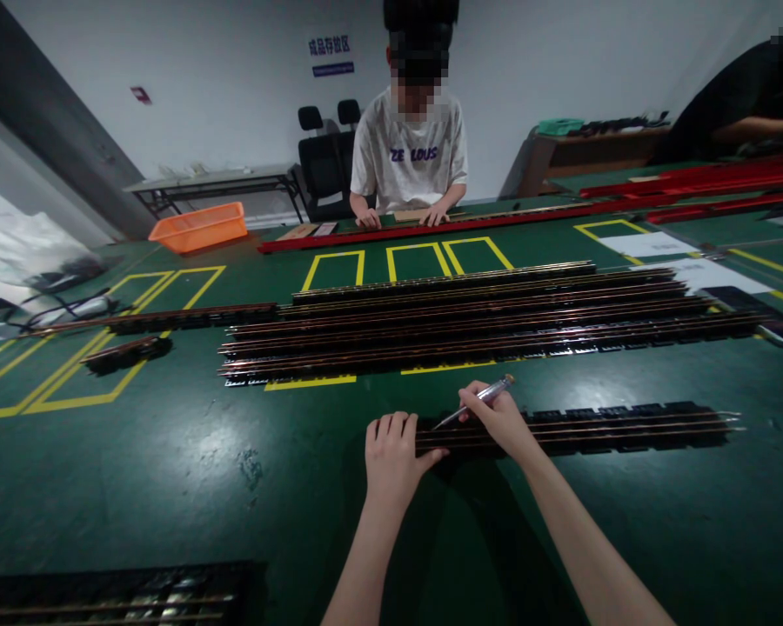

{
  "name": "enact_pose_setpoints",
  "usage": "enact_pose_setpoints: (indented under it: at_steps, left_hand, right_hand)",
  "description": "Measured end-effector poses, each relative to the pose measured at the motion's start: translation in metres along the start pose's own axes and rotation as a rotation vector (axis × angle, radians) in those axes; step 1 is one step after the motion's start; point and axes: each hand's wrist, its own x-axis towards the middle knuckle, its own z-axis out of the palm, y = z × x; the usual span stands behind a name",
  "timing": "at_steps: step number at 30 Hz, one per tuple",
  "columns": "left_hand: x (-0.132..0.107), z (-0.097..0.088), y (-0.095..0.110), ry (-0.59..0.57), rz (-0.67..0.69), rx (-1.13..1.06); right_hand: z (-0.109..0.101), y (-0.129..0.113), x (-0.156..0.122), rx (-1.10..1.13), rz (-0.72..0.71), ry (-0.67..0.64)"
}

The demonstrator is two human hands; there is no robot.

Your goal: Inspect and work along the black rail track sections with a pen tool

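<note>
Closed round the left end of a long black strip (600, 429) with copper-coloured rods along it is my left hand (393, 452). Its fingers lie over the far edge and the thumb runs along the near side. My right hand (496, 417) grips a slim screwdriver (486, 394) with a clear handle, tilted down to the left. The screwdriver's tip is at the strip, close to my left fingers; whether it touches cannot be made out. Beyond my hands lies a wide row of similar black strips (470, 317) with copper-coloured rods.
Green table (306, 487) with yellow outlines. A short black piece (127, 352) lies left; another strip assembly (117, 596) is at the near left. At the far side are an orange bin (199, 228), a long red rail (496, 224) and a seated person (411, 148). A phone (760, 313) lies right.
</note>
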Motion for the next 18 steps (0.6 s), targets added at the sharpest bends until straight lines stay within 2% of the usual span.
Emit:
enact_pose_setpoints:
  at_steps: [18]
  left_hand:
    - [-0.0006, 0.0011, 0.0002, 0.027, 0.003, 0.011]
  right_hand:
    - [-0.0008, 0.0036, 0.002, -0.014, -0.06, 0.045]
